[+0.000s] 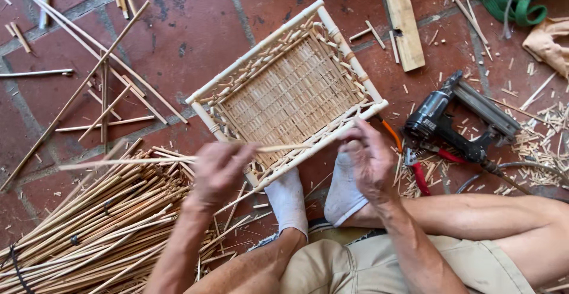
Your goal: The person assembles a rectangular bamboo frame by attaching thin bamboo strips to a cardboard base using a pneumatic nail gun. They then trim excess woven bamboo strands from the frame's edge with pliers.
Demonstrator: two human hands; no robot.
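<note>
**Hands working a thin stick at the rim of a woven tray**

Head camera, looking down: a person sits on a red tile floor [195, 27] with a rectangular woven cane tray [290, 92] propped against their white-socked feet [314, 196], which brace its near edge so it stays tilted up toward them. The left hand [219, 172] has its fingers curled closed around a long thin stick [148, 161], held level across the tray's near rim. The right hand [370, 157] pinches the rim with fingers bent, steadying the frame. A bundle of cane sticks [95, 223] lies close by the left arm, within easy reach. A black nail gun [459, 125] and red-handled pliers [418, 172] rest just right of the tray.
</note>
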